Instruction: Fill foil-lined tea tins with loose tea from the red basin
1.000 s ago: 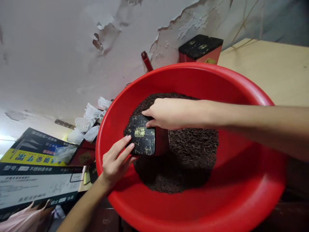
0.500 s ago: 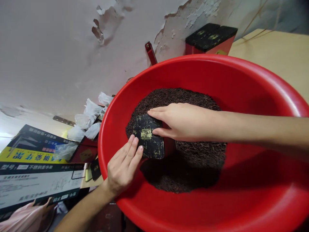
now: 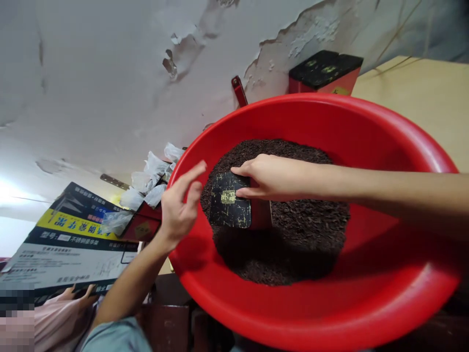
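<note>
A red tin with a black, gold-flecked lid [image 3: 230, 210] stands on dark loose tea leaves [image 3: 311, 234] in a large red basin [image 3: 381, 122]. My right hand [image 3: 262, 173] grips the tin from its right, fingertips lying over the lid's edge. The lid sits on the tin. Off to the left, my left hand [image 3: 181, 210] hovers over the basin's rim with its fingers apart, touching nothing.
Two red tins with black lids [image 3: 326, 71] stand behind the basin by a peeling wall. Left of it, clear plastic bags [image 3: 146, 176] stick up from another red tin [image 3: 141, 227]. A printed carton [image 3: 73, 244] and a person's pink sleeve [image 3: 62, 318] are beyond.
My left hand has let go of the lid and lifted away to the upper left. My right hand stays on the tin. The whole view has shifted slightly.
</note>
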The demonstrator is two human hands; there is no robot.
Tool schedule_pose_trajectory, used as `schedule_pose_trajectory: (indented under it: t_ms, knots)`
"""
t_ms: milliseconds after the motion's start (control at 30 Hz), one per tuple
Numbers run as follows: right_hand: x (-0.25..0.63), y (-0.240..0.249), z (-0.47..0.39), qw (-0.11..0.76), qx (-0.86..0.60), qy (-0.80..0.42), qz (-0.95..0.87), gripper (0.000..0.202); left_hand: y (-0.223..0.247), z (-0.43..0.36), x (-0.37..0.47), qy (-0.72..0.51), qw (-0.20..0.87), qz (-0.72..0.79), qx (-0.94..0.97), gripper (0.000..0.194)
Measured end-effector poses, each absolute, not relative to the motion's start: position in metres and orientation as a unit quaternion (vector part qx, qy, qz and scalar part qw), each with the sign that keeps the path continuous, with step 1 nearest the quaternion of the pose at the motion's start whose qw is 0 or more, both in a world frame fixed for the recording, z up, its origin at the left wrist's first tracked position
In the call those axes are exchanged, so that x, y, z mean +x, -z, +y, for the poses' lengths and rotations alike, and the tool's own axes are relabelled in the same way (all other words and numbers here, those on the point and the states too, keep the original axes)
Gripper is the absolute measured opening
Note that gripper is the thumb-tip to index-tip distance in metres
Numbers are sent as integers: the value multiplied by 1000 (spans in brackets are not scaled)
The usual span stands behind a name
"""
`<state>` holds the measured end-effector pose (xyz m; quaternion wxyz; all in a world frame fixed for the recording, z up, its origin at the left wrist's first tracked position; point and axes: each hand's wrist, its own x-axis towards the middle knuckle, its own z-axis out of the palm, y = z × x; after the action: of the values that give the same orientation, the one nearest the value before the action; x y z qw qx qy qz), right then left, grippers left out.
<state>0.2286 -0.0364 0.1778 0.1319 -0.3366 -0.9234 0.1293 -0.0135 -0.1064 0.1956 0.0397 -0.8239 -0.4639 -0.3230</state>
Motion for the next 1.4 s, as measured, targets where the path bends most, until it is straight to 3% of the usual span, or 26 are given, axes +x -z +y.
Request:
schedule_pose_trajectory:
  t_ms: [67,167,333,600,900,1000,1200,1400]
  knots:
    - [230,-175,-38,138,-331,-124,-925,47,-192,-91,-3,342,19,-459,-820,58]
    - [228,-171,-38,151,-331,-106,-925,47,-168,-74,3,250,-40,-461,-851,76]
    - [226,-167,-41,161,-336,-114,-921,47,-146,-70,-2,184,-131,-506,-833,77]
    - [231,-155,-33,231,-312,-174,-905,41,-145,-75,14,382,-279,-570,-672,51]
    - [224,-156,-31,301,-409,-258,-822,18,-136,-81,18,461,-302,-637,-540,41]
    - [218,-152,-29,308,-421,-297,-800,14,-136,-79,18,462,-320,-636,-529,46]
    - [206,-146,-32,278,-413,-331,-802,20,-131,-81,11,436,-270,-614,-600,43]
    - [203,-130,-31,294,-352,-396,-796,33,-141,-95,15,311,-38,-513,-799,42]
